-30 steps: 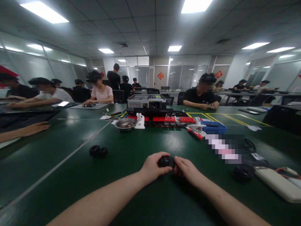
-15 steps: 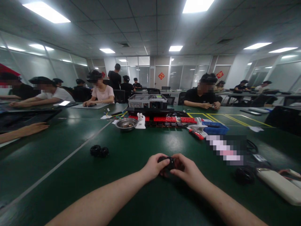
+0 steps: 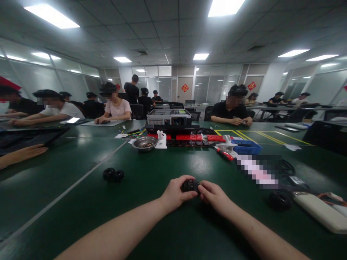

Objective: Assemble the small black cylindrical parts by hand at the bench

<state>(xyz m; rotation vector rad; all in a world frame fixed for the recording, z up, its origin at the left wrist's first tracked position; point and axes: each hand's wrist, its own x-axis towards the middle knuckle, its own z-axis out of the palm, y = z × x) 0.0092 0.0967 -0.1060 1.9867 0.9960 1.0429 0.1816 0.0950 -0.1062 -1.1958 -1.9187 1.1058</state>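
A: Report grip state.
B: I have the left hand [image 3: 176, 192] clamped on a black part [image 3: 190, 185], thumb and fingers around it. The right hand [image 3: 215, 196] has its fingers gathered against the right end of the black part; I cannot tell whether they grip it.
A: Location of the black part?
B: Between both hands, over the near middle of the bench [image 3: 151, 166].
A: Surrounding items?
B: I see a white slab [image 3: 320, 212] at right, with a round black piece [image 3: 280, 200] just beside it. At left, farther out, stand two more such pieces, side by side.
A: Beyond those?
B: A red-handled tool [image 3: 226, 155] right of centre, then a blue tray [image 3: 248, 149]. Left of centre, a bowl [image 3: 135, 145] holds small pieces. A metal case [image 3: 168, 118] sits behind.
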